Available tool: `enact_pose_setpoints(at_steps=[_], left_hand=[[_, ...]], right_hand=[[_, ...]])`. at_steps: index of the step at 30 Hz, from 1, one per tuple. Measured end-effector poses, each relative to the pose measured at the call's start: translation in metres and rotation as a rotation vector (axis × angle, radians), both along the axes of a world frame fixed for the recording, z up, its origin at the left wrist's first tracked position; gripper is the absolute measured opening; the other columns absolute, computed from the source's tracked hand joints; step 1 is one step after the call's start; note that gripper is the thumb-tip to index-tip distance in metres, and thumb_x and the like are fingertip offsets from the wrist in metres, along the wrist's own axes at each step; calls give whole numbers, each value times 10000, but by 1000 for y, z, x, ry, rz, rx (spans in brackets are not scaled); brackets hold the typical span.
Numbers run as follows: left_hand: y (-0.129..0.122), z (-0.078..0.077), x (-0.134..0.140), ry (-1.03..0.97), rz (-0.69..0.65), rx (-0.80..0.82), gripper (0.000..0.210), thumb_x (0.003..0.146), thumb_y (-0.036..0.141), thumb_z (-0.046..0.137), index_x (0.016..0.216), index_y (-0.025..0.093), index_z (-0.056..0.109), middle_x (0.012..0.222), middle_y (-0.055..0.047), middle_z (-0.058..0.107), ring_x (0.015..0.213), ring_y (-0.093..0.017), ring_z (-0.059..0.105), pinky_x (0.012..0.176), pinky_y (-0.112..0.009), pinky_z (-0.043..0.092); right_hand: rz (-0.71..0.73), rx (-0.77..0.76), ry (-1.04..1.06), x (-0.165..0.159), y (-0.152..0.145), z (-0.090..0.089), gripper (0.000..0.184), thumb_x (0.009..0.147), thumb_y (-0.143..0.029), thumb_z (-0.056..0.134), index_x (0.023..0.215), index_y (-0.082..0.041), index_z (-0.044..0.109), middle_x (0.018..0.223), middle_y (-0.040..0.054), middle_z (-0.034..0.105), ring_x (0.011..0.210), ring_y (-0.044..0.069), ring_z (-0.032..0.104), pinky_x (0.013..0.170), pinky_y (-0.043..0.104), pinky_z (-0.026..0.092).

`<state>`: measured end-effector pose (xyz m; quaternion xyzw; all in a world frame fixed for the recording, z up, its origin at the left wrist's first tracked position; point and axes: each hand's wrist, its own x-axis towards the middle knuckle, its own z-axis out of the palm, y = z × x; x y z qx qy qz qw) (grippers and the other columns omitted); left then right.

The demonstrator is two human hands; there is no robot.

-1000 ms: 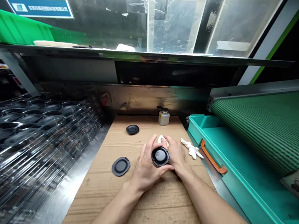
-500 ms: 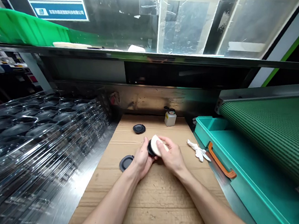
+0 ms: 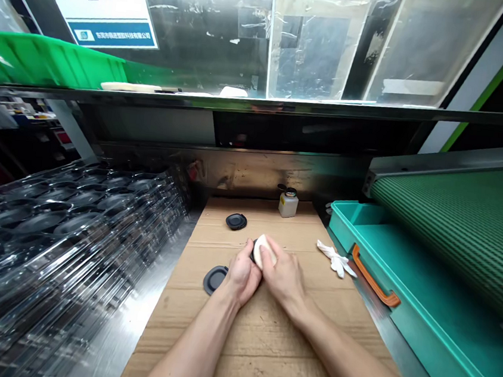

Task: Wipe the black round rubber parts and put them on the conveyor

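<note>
Over the middle of the cardboard sheet (image 3: 269,358), my left hand (image 3: 241,276) is closed around a dark round part (image 3: 252,252), mostly hidden by fingers and pad. My right hand (image 3: 286,275) grips a white round pad (image 3: 263,252) and presses it against that part's face. A black round lid-like piece (image 3: 236,221) lies flat on the cardboard beyond my left hand. Close to my left wrist rests a dark grey round piece (image 3: 213,280), partly covered by the hand.
A small white bottle with a flip cap (image 3: 288,204) stands at the far cardboard edge. To the right lie a white glove (image 3: 337,261), a teal bin with an orange handle (image 3: 374,279) and a green conveyor belt (image 3: 465,211). Stacked clear plastic trays (image 3: 77,218) fill the left.
The pad has turned more upright and covers more of the dark part, with my right hand shifted slightly left and down. The whole view has tilted up a little.
</note>
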<state>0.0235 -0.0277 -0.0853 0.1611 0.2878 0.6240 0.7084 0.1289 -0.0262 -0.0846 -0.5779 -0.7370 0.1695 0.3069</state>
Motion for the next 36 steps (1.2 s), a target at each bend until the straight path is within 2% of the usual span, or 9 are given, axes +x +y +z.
enact_pose_setpoints(at_steps=[3,7,14,18,21,24,29,33,36], left_hand=[[0,-1,0,28,37,-9,346,953,381,425,1032,106,620,1110,-170,667,1014,-243,645,886,-392,536],[-1,3,-5,105,174,18,265,954,342,431,1010,128,577,1091,-159,664,968,-248,657,780,-386,560],[-16,21,-9,86,122,90,210,878,348,527,963,162,575,958,-84,631,847,-219,637,661,-347,544],[-36,36,-28,529,110,96,186,796,227,577,973,176,598,902,-30,603,738,-146,577,594,-272,512],[-58,52,-59,941,10,112,332,791,269,638,1107,205,559,913,-22,613,748,-144,575,595,-250,498],[-77,61,-92,1101,-12,129,451,774,327,693,1154,215,477,898,-19,638,777,-156,607,648,-259,496],[-81,42,-117,1311,-29,76,399,739,382,713,1025,154,552,887,-59,673,801,-178,635,709,-271,488],[-71,21,-110,1579,3,7,421,750,449,652,1031,140,607,797,-51,674,703,-193,627,639,-289,476],[-66,17,-103,1835,77,24,363,772,445,597,988,158,648,815,-55,676,748,-215,638,695,-319,479]], right_hand=[[84,31,-18,8,6,-4,421,951,-482,423,1349,-376,507,1056,16,699,917,227,664,783,299,494],[-136,61,53,31,30,-9,407,954,-491,408,1294,-326,559,1035,40,701,944,229,652,777,298,479],[-146,52,37,46,45,-14,382,943,-498,416,1214,-302,601,997,47,702,948,234,646,749,295,452],[-155,22,15,45,44,-14,382,937,-521,410,1197,-322,606,972,39,705,918,245,649,710,300,438],[-137,13,-19,45,45,-15,377,937,-522,406,1200,-334,601,967,36,705,897,251,649,697,305,426],[-126,1,-38,44,46,-15,377,945,-506,398,1208,-323,597,969,45,703,895,245,646,703,300,417],[-121,-26,-37,44,45,-12,375,950,-492,395,1211,-313,597,960,59,699,896,244,644,701,296,406],[-111,-47,-75,45,45,-10,392,960,-490,368,1233,-307,583,973,63,693,909,240,641,700,293,402],[-97,-50,-93,45,44,-9,394,965,-487,353,1244,-311,569,982,62,691,911,241,638,703,298,402]])
